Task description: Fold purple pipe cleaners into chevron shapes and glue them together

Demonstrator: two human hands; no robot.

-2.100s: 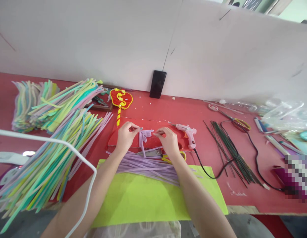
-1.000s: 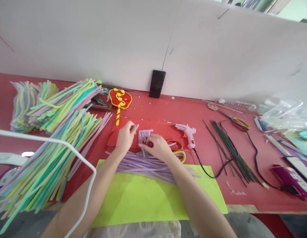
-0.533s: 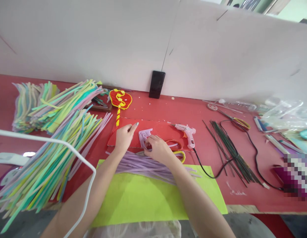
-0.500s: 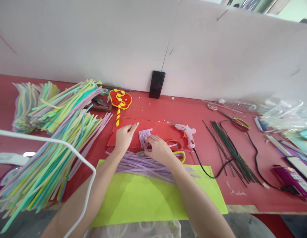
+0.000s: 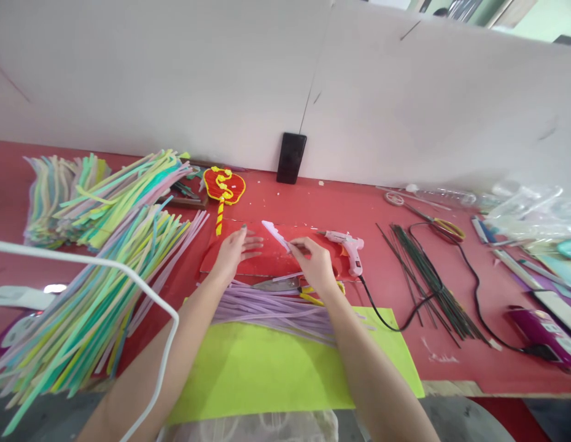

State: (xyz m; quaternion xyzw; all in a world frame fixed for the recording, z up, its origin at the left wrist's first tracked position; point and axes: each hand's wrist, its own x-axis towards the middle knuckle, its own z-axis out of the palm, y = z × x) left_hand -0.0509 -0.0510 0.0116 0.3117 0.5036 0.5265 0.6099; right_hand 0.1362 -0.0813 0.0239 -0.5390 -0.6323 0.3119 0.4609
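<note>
The right hand (image 5: 318, 265) pinches the folded lilac strip piece (image 5: 276, 234) edge-up, lifted just beside the left hand (image 5: 234, 252); that one lies open, fingers spread, seemingly steadying the red sheet (image 5: 271, 265) beneath both.

I see a red tabletop (image 5: 313, 202) stretching the full width of my view, its front edge showing pale wood (image 5: 451, 388) at the lower right. Behind it stands a white partition (image 5: 175, 80) made of two panels that meet at a thin dark seam (image 5: 318, 67). Above the partition's top edge, at the upper right, a strip of pale green wall (image 5: 543, 24) shows. The light is soft, even daylight, with no hard shadows.
</note>
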